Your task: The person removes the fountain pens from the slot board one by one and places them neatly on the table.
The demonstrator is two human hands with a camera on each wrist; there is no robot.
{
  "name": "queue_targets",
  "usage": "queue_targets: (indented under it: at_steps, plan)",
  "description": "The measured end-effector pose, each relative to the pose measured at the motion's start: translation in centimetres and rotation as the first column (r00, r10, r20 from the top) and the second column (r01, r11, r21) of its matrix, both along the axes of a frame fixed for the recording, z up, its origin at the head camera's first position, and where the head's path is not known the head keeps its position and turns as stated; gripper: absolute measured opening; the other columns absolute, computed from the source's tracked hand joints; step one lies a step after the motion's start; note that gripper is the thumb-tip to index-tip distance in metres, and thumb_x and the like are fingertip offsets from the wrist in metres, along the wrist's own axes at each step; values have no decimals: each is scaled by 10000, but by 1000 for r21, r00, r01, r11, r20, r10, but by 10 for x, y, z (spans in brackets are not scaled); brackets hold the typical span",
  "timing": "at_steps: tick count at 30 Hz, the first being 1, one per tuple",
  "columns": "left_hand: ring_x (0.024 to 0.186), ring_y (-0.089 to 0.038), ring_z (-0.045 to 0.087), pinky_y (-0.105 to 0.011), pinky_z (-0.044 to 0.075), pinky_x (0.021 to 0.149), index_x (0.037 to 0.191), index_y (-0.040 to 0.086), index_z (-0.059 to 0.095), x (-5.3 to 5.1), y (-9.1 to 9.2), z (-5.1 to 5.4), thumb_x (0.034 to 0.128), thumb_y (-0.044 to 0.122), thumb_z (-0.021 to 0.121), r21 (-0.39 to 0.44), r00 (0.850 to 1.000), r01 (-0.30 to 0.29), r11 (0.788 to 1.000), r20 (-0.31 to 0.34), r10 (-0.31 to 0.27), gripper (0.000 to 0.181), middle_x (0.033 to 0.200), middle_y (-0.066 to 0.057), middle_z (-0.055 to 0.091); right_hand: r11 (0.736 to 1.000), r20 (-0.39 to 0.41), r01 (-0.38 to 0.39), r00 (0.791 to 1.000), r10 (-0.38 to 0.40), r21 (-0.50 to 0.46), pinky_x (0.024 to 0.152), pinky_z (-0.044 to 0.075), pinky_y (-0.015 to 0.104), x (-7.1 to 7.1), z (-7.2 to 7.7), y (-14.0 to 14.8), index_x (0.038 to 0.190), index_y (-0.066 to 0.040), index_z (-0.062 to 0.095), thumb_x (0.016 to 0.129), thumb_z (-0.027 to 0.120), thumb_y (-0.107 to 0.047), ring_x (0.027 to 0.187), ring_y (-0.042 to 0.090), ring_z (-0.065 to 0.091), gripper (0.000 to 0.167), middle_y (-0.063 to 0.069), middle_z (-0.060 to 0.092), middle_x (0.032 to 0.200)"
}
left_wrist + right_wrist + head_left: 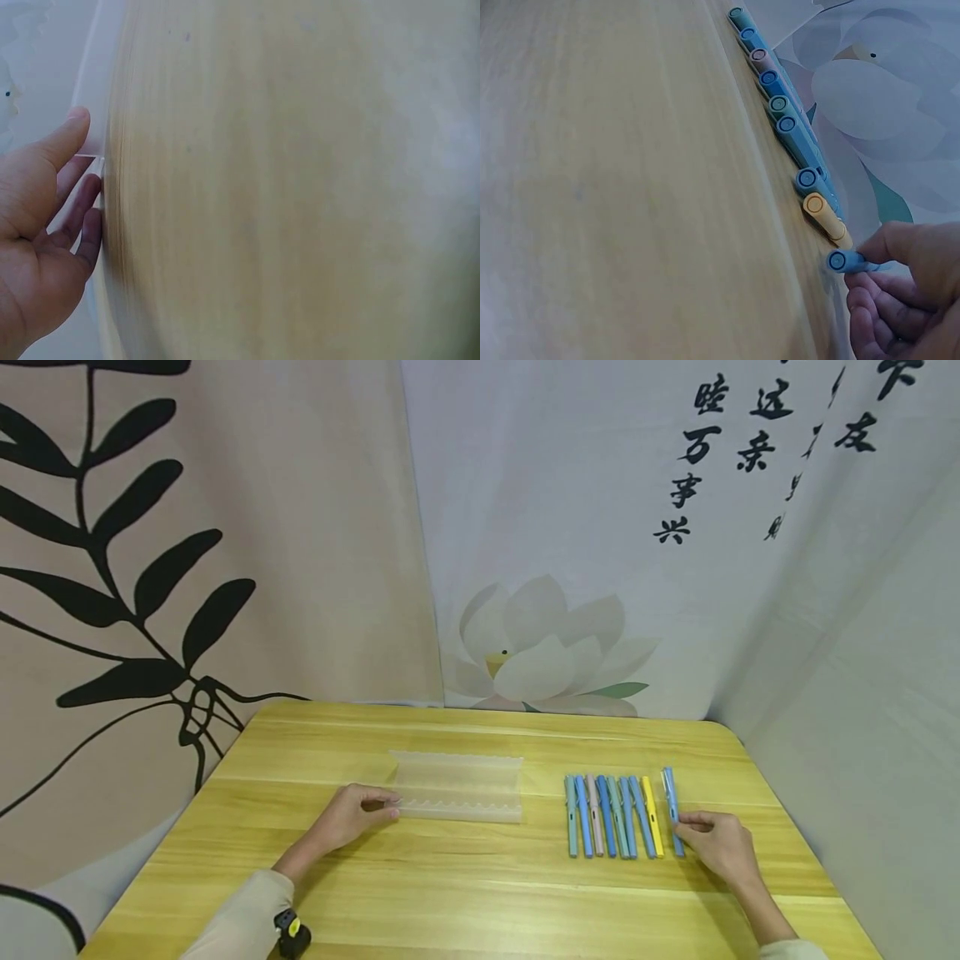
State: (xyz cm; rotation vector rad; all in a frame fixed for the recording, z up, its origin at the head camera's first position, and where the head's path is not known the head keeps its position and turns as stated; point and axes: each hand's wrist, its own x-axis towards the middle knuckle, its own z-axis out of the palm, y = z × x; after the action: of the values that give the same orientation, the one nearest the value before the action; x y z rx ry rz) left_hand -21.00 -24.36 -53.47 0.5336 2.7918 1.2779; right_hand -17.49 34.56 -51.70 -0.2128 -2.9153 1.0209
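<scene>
My left hand pinches the near left corner of a clear plastic pen tray with a scalloped edge, which lies on the table. In the left wrist view, the thumb of that left hand is on top of the clear plastic and fingers are below. At the right, my right hand pinches a blue pen near its lower end. The right wrist view shows the blue pen between thumb and fingers. Beside it lies a yellow pen, the closest of a row.
Several pens in green, blue, pinkish grey and yellow lie side by side, right of the plastic tray. The wooden table reaches back to a printed curtain. A black device is strapped on the left wrist.
</scene>
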Motion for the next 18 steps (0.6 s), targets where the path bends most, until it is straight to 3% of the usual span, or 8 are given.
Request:
queue_targets:
  at_steps: [18]
  plan:
    - [1144,-328,680,-519,549,972,1199,62,759,1,1,1,944,255,755,8,1000,13,1000,-10,-13,320,1205,-111,738,1000,28,23,999,-24,18,700,535,380,-2,-2,-3,1044,-6,788,929,741,-295,940,352,706,315,181,768,1025]
